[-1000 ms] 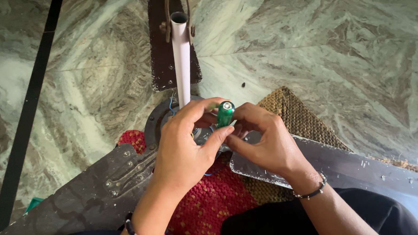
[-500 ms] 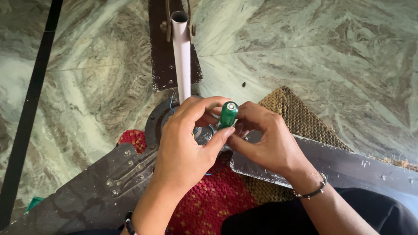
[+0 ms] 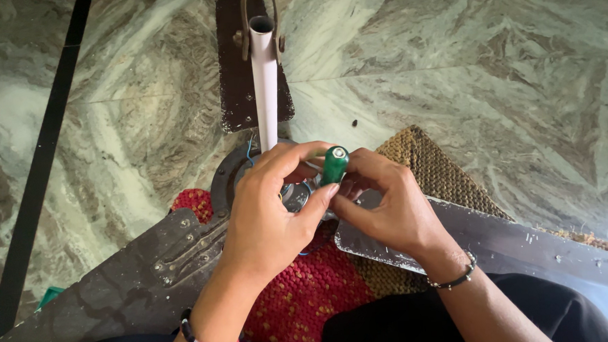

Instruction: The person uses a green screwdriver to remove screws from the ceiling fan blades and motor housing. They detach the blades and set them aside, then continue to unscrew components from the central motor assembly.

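A small green cylinder with a metal end cap (image 3: 332, 164) is pinched between the fingers of both hands above a round dark fan motor hub (image 3: 226, 179). My left hand (image 3: 268, 210) wraps it from the left, thumb against its lower side. My right hand (image 3: 387, 205) grips it from the right. Thin blue wires (image 3: 250, 147) run from the hub under my hands. A white pipe (image 3: 265, 84) rises from the hub toward the top of the view.
Three dark fan blades spread from the hub: one far (image 3: 235, 71), one lower left (image 3: 118, 288), one right (image 3: 526, 243). A red and tan woven mat (image 3: 309, 294) lies beneath on the green marble floor (image 3: 484, 67). My dark-trousered legs fill the bottom edge.
The green cylinder has shifted slightly to the right and tilted a little between my fingers. Both hands stay in nearly the same place.
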